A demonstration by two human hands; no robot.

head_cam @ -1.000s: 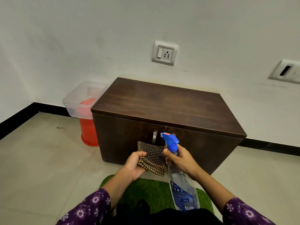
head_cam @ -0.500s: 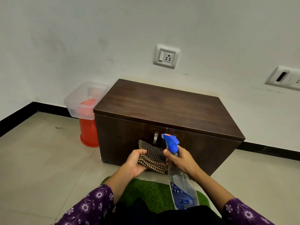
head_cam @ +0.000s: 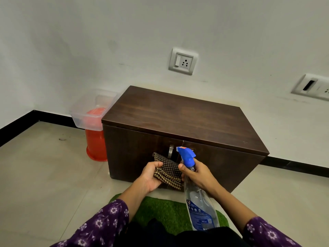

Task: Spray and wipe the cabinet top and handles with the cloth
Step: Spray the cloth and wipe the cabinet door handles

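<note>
Almost nothing has moved since the earlier frames: both hands hang where they were, low before the cabinet doors, and only your view has shifted a little. Your left hand [head_cam: 151, 175] grips the folded checked cloth [head_cam: 168, 171], fingers [head_cam: 154, 165] clenched around it, just below the metal door handle [head_cam: 170, 151]. Your right hand [head_cam: 199, 175] is wrapped round the neck of the clear spray bottle [head_cam: 199, 207], blue nozzle [head_cam: 185, 154] up and aimed toward the doors; whether the trigger is squeezed cannot be told. The dark wooden cabinet top [head_cam: 178, 118] looks dry and untouched, so you seem to be at the very start, readying to spray. Next, lift the nozzle over the top, mist it, then bring the cloth up to wipe.
</note>
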